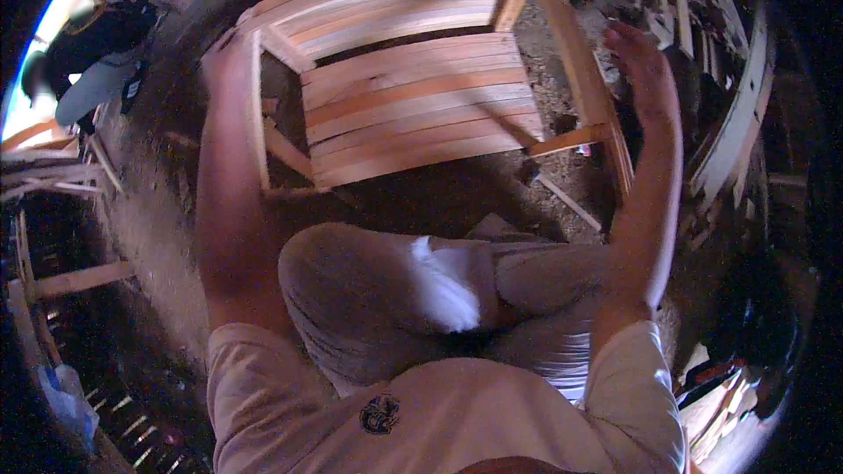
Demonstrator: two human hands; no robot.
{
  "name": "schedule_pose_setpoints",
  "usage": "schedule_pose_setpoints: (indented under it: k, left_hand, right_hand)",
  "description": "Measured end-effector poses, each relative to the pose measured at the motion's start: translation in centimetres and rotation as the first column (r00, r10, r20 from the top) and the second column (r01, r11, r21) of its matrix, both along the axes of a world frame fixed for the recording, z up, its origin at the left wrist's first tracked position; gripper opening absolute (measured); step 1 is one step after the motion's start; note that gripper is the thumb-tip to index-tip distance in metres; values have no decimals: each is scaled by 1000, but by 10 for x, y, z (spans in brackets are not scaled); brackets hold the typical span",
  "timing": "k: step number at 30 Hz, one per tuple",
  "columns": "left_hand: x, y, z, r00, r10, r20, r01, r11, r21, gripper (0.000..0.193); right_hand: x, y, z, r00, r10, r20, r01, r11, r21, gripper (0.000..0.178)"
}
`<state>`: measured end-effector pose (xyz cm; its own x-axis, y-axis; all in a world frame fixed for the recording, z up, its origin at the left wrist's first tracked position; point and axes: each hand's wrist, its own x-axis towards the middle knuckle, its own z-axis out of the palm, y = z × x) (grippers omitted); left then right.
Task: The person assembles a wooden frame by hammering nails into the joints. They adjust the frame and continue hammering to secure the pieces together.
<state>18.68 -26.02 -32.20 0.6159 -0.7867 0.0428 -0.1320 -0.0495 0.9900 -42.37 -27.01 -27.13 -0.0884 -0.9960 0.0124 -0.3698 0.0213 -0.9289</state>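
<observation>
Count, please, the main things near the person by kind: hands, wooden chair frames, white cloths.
Hands: 2, left hand and right hand
Wooden chair frame: 1
White cloth: 1
Total: 4

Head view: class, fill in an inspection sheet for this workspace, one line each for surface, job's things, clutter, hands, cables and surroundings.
Surface: dirt floor, dusty.
Job's things: slatted wooden frame, unpainted, standing in front of the seated person's knees.
Clutter: loose wood strips on the floor; more timber stacked at right.
Hands: left hand on the frame's left post; right hand open and blurred, beside the right post, contact not clear.
Cables: nothing seen.
Surroundings: another person at upper left; wooden pieces at left.
</observation>
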Motion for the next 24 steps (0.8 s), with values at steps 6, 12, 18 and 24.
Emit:
schedule_pose_setpoints:
  k: [6, 12, 18, 24]
  left_hand:
    - [3, -6, 2, 996, -53, 77, 47, 996, 80, 29]
    - [40, 1, -2, 913, -36, 407, -33, 986, 162, 34]
    - [15, -1, 0, 962, -29, 270, -12, 989, 149, 36]
    - [16, 0, 7, 949, -32, 315, -33, 979, 199, 33]
  right_hand:
    - [35, -5, -10, 979, 137, 154, -123, 987, -101, 56]
    - [55, -40, -27, 935, 319, 154, -302, 946, -119, 74]
    - [45, -55, -31, 916, 392, 82, -367, 904, -217, 75]
    - [52, -74, -43, 918, 396, -20, -381, 867, -321, 75]
